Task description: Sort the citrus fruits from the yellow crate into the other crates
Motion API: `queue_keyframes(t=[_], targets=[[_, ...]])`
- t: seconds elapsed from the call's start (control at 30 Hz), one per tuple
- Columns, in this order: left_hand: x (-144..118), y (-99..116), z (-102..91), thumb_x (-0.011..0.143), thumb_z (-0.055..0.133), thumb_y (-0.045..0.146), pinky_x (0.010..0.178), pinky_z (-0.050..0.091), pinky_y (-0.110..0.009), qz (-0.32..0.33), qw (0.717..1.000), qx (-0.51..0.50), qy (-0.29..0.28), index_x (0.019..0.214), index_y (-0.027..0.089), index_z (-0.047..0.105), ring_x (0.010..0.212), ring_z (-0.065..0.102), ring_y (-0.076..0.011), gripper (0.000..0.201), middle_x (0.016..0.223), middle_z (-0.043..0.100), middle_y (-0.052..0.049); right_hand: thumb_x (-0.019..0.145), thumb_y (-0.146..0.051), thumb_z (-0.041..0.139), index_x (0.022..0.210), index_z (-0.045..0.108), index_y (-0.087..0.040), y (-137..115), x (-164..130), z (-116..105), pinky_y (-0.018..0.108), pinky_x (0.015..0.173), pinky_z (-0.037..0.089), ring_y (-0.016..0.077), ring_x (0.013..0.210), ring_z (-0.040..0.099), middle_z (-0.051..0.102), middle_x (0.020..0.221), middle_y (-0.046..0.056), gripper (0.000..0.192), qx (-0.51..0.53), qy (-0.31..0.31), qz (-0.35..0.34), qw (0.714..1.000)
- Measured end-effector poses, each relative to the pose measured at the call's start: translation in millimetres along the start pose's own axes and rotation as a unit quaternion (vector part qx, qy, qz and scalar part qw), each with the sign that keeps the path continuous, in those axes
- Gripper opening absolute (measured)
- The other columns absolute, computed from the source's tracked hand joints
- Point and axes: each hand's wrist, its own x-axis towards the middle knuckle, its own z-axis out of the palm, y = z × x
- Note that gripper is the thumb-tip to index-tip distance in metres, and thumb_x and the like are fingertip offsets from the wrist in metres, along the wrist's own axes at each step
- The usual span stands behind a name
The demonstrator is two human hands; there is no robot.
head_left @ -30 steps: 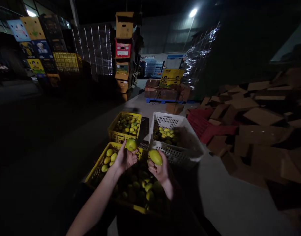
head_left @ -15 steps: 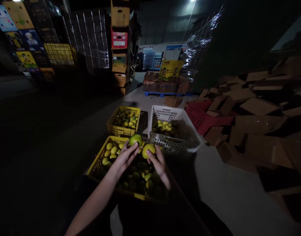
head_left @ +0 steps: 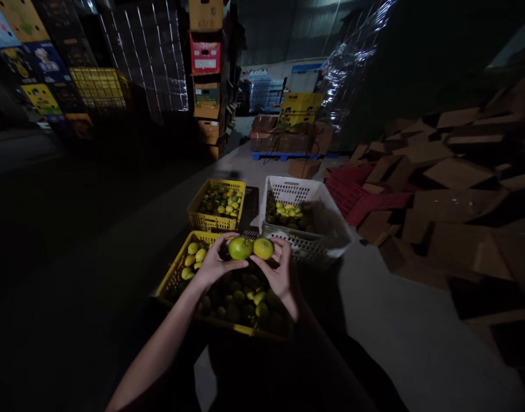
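My left hand (head_left: pixel 213 264) grips a green round fruit (head_left: pixel 240 248). My right hand (head_left: pixel 280 273) grips a yellower fruit (head_left: pixel 263 248). The two fruits are held side by side, almost touching, above the near yellow crate (head_left: pixel 173 278), which is full of green and yellow fruit. Beyond it stand a second yellow crate (head_left: pixel 196 218) and a white crate (head_left: pixel 326 205), both partly filled with the same fruit.
A heap of flattened cardboard (head_left: pixel 455 189) and red crates (head_left: pixel 352 197) fills the right side. Stacked cartons (head_left: pixel 206 80) and wrapped pallets (head_left: pixel 154 63) stand at the back. Boxes sit on a blue pallet (head_left: pixel 283 154). The floor at left is dark.
Both hands have drawn together, bringing the two fruits side by side over the near crate. The view has tilted slightly downward.
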Motion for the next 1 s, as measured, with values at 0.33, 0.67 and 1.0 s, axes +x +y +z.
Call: queue_keyframes(t=[0.33,0.67,1.0], targets=[[1,-2,-3.3,0.055,0.089,0.037,0.097,0.046,-0.033,-0.029,0.997,-0.033,0.062,0.107,0.019,0.071,0.108,0.062,-0.0238,0.057,0.110,0.071,-0.007,0.063,-0.036,0.078,0.102,0.058,-0.028,-4,9,6,0.038,0.077,0.056,0.0221,0.087,0.068,0.069,0.093,0.000,0.045,0.225,0.030,0.161,0.961],[0,-1,2.0,0.051,0.090,0.027,0.091,0.050,-0.030,-0.050,0.990,-0.118,0.051,0.105,0.019,0.072,0.097,0.066,-0.0204,0.057,0.102,0.073,-0.006,0.061,-0.029,0.078,0.106,0.062,-0.030,-17,5,3,0.040,0.088,0.053,0.0241,0.099,0.065,0.070,0.104,0.000,0.047,0.184,-0.006,0.143,0.972],[0,7,1.0,0.048,0.091,0.016,0.099,0.046,-0.032,0.059,0.997,-0.048,0.028,0.107,0.020,0.070,0.111,0.062,-0.0239,0.063,0.118,0.068,-0.008,0.050,-0.032,0.088,0.101,0.064,-0.025,-16,12,-5,0.045,0.090,0.055,0.0283,0.104,0.066,0.072,0.105,0.006,0.057,0.087,0.016,0.048,0.995]])
